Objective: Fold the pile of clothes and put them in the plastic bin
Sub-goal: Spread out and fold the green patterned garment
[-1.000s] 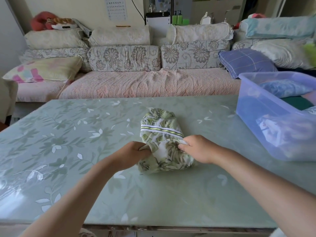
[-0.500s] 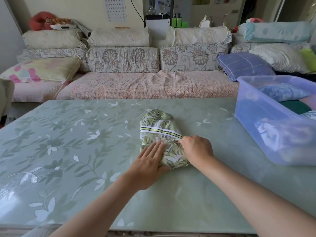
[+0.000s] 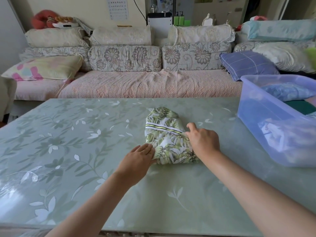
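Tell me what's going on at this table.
A person is folding a green leaf-print garment with a striped band on the pale green floral-patterned table. The left grip lies flat against the bundle's near left edge; the right grip rests on its right side, fingers bent, though a pinch can't be confirmed. The translucent blue plastic bin on the right already holds folded clothes; this bundle isn't in it yet.

- A home living room; a long sofa (image 3: 150,86) with floral back cushions (image 3: 124,58) runs along the far wall
- Loose pillows (image 3: 248,64) and a red soft toy (image 3: 42,18) lie on it
- A table (image 3: 68,151) with a leaf-print cover stands in front; a plastic bin (image 3: 256,120) holding clothes (image 3: 287,91) sits at its right end
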A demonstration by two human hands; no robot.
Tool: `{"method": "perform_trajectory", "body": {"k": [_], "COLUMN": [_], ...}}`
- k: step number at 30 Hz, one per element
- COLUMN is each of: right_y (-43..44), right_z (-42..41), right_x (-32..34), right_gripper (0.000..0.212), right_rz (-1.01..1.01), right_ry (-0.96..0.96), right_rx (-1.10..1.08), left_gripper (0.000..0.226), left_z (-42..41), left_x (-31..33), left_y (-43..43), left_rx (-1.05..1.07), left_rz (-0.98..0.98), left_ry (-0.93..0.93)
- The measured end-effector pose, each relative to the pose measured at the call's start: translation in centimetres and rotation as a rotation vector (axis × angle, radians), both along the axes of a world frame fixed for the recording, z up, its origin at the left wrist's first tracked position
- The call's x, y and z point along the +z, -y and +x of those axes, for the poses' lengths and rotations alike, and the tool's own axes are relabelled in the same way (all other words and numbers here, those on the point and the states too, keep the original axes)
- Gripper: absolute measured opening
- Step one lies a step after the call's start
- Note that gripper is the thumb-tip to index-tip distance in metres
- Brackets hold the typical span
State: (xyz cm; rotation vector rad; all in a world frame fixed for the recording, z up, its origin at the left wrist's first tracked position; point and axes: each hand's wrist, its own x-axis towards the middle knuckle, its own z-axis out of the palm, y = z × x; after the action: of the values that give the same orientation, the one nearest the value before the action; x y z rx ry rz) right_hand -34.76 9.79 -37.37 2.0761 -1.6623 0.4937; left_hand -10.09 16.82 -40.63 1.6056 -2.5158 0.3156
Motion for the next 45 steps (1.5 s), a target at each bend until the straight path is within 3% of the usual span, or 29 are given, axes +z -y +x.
{"method": "perform_trajectory", "body": {"k": [6, 10, 12, 14, 17, 22, 24, 27, 29, 31, 37, 39, 42, 45], "right_y": [0.0, -1.0, -2.4, -3.3, -3.1, -1.9, -1.7, -1.8, -1.9, -2.0, -2.0, -2.0, -1.9, -1.8], "right_z": [-0.4, 0.7, 1.2, 1.4, 0.8, 0.4, 0.6, 0.5, 0.3, -0.1, -1.5, -1.4, -0.7, 0.1], "right_x": [0.4, 0.7, 0.6, -0.2, -2.0, -1.4, -0.8, 0.5, 2.1, 3.6, 4.9, 4.6, 4.2, 3.2], "right_gripper": [0.019, 0.013, 0.019, 0.050, 0.092, 0.095, 0.092, 0.078, 0.053, 0.011, 0.022, 0.024, 0.023, 0.041], "right_rz": [0.018, -0.206, -0.243, -0.047, 0.402, 0.581, 0.616, 0.669, 0.684, 0.727, 0.988, 0.928, 0.676, 0.524], "right_ry": [0.069, 0.198, 0.155, 0.038, -0.133, -0.048, -0.029, -0.009, 0.055, 0.164, 0.562, 0.637, 0.492, 0.191], "right_rx": [0.032, 0.271, 0.521, 0.630, 0.498, 0.404, 0.400, 0.368, 0.344, 0.348, 0.307, 0.245, 0.157, 0.073], "left_gripper": [0.054, 0.097, 0.099, 0.097, 0.108, 0.119, 0.109, 0.076, 0.048, 0.021, 0.016, 0.020, 0.021, 0.038], "left_z": [-0.3, -2.7, -3.9, -4.2, -2.8, -0.8, -0.6, -0.6, -0.7, -0.5, 0.2, 0.4, 0.3, -1.2], "left_x": [1.6, 4.1, 4.0, 2.6, 0.8, 0.7, 1.2, 2.5, 4.2, 5.9, 8.1, 7.7, 6.9, 6.4], "left_y": [-1.7, -2.0, -1.3, -0.3, 0.9, 2.1, 2.2, 1.9, 1.5, 1.2, -0.2, 0.2, 1.0, 0.8], "left_rx": [0.078, 0.076, -0.035, -0.094, 0.007, 0.049, 0.030, 0.023, 0.105, 0.164, 0.156, 0.253, 0.408, 0.481], "left_rz": [-0.014, 0.006, 0.020, 0.048, 0.139, 0.257, 0.279, 0.354, 0.428, 0.501, 0.779, 0.726, 0.613, 0.115], "left_ry": [0.127, -0.039, -0.137, -0.173, -0.160, -0.103, -0.098, -0.119, -0.204, -0.302, -0.795, -0.738, -0.623, -0.269]}}
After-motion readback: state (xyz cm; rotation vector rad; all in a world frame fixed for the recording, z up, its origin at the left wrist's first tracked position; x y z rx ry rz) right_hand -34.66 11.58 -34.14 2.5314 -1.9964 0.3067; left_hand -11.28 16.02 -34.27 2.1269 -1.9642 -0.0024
